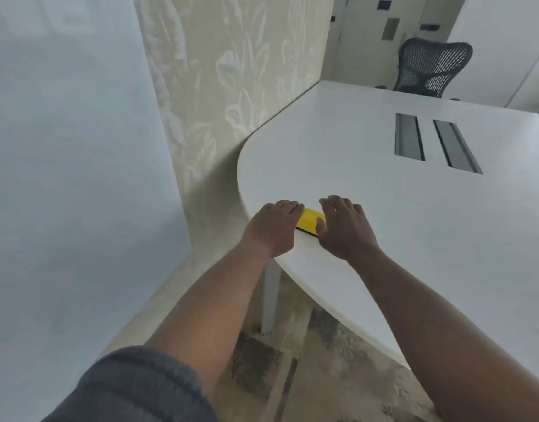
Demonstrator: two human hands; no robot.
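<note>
A small flat yellow object (308,221) with a dark lower edge lies on the white table (384,208) near its rounded left end. My left hand (274,228) covers its left end, fingers curled over it. My right hand (346,228) sits at its right end, thumb resting on the yellow surface and fingers spread on the table. Only the middle strip of the object shows between the two hands.
Two dark cable slots (436,144) are cut into the table top further back. A black mesh office chair (431,67) stands behind the far edge. A patterned wall panel (225,86) runs along the left, close to the table. A white table leg (271,296) stands over carpet.
</note>
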